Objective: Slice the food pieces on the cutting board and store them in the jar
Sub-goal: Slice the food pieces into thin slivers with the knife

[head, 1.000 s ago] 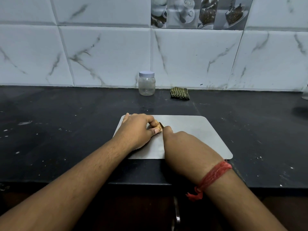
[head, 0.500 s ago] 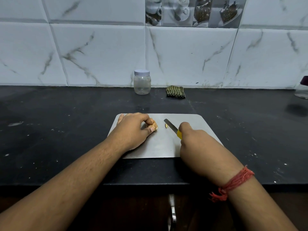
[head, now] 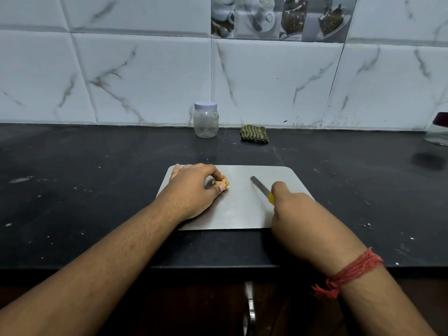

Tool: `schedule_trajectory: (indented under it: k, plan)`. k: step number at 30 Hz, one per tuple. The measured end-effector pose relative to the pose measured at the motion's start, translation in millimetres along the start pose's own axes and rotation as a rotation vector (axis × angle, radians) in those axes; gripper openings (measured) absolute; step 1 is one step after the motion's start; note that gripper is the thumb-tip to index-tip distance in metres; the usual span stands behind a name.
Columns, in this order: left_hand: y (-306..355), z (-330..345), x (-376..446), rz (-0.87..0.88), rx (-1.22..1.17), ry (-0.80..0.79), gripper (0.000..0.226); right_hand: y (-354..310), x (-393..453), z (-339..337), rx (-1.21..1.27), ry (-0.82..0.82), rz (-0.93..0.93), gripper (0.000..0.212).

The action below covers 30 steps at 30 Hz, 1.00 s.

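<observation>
Head view looks down on a dark counter (head: 72,190) where a grey metal cutting board (head: 242,214) lies flat near the front edge, its long side running left to right. The left hand (head: 194,187) rests on the left part of the board with its fingers curled over a small tan piece of food (head: 224,183), pinning it between thumb and fingertips against the board surface. The right hand (head: 293,209) sits over the right part of the board with its fingers wrapped round the yellow handle of a knife (head: 260,187); the blade points away and to the left, angled low over the board, and its tip is well apart from the food with bare board between them. Whether the blade touches the board cannot be told. A red thread (head: 351,272) is tied round the right wrist. At the back of the counter, against the marbled white wall tiles (head: 145,76), a clear jar (head: 206,121) stands upright with its pale lid on, and just to its right lies a folded green striped cloth (head: 254,134). At the far right edge a second clear container (head: 438,132) with a dark top is only partly in view
</observation>
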<state>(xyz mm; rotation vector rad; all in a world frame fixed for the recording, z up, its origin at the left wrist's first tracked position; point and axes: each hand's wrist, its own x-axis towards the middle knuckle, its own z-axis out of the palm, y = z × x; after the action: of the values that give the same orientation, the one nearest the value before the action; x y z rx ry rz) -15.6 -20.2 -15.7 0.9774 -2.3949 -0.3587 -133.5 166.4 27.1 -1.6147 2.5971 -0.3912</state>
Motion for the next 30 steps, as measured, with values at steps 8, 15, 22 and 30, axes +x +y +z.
schedule_trajectory:
  k: [8, 15, 22, 30]
  plan:
    - [2.8, -1.2, -1.6, 0.015, 0.023, 0.013, 0.023, 21.3, -2.6, -8.5, -0.005, 0.062, 0.11, 0.016]
    - [8.8, -3.9, -4.6, -0.017, 0.153, -0.013, 0.042, 9.8, 0.7, 2.0, 0.061, 0.102, 0.028, 0.019]
    - [6.8, -2.8, -2.1, -0.022, 0.188, 0.014, 0.029, 0.3, 7.7, 6.2, 0.078, 0.108, 0.015, 0.022]
    - [5.4, -2.1, -2.1, 0.016, 0.161, -0.005, 0.027, -4.1, 0.6, 5.7, 0.074, 0.078, -0.009, 0.021]
